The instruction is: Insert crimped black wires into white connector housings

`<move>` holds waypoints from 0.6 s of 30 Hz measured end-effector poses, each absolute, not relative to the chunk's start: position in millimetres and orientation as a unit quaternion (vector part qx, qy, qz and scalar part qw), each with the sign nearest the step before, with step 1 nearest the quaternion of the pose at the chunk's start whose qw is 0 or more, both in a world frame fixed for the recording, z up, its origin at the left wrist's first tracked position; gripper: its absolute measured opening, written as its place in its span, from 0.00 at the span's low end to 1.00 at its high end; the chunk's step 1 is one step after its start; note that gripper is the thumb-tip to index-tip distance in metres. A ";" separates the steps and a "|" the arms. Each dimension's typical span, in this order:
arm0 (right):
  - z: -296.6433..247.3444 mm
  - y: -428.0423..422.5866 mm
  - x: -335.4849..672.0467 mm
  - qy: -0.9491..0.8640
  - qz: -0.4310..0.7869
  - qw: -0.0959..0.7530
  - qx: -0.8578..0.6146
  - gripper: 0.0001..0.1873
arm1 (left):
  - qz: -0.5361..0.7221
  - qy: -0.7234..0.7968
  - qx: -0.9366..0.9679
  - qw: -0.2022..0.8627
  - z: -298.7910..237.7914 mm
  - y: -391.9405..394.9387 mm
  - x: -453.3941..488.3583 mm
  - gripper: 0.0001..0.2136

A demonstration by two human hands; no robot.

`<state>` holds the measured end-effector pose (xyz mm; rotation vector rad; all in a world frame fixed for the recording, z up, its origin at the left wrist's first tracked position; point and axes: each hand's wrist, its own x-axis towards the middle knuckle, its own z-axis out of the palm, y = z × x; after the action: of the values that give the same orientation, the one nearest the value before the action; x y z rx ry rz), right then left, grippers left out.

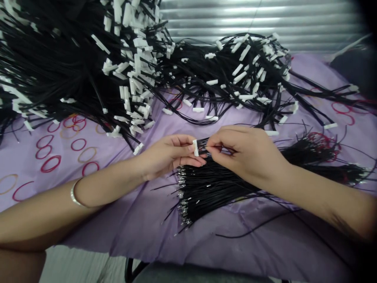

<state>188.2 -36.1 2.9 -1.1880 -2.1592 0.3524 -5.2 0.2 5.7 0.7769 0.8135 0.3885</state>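
**Left hand** (pixel 169 157): nearly closed, thumb and fingertips pinching a white plastic connector housing (pixel 195 147). The grip seems placed to steady the housing from its outer side.

**Right hand** (pixel 244 155): partly closed, thumb and forefinger pinching a short group of black wires (pixel 203 146) just beside the housing. The pinch close to the housing seems suited to controlling the wire ends, though the fingers hide the exact join.

**Housing orientation:** long axis roughly upright in the head view, across the wires; wires leave its inner side, pointing toward the right hand.

**Under the hands:** a fanned bundle of black crimped wires (pixel 212 192), its metal terminals (pixel 182 192) toward the left forearm, the wires running back under the right wrist. Red-marked wires (pixel 321 143) lie beyond the right hand.

**Beyond the hands:** a large heap of black wires with white housings (pixel 129 67), ahead and left; a looser heap (pixel 235 74), straight ahead.

**Left wrist:** silver-coloured bangle (pixel 74 192).

**Surface:** lilac plastic sheet (pixel 118 232), printed with red and orange rings (pixel 50 163), under everything.

**Far edge:** ribbed metal shutter (pixel 259 19).
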 end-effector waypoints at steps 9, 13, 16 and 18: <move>-5.5 -36.2 186.9 -0.835 0.102 0.319 -0.436 0.04 | 0.173 0.405 0.377 0.815 7.9 -1.2 -3.5 0.06; -8.5 -35.2 188.2 -0.868 0.020 0.278 -0.411 0.11 | 0.170 0.409 0.386 0.809 7.6 -0.8 -3.1 0.07; -10.7 -34.2 186.1 -0.888 -0.018 0.237 -0.394 0.15 | 0.174 0.415 0.394 0.801 7.5 -1.6 -1.4 0.08; -11.0 -33.1 183.0 -0.891 -0.027 0.215 -0.400 0.17 | 0.179 0.424 0.397 0.794 8.0 -2.9 0.4 0.09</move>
<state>183.0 -33.1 -11.0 -1.1083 -2.4709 -0.0749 0.4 -2.9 8.0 0.8531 0.9106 0.3854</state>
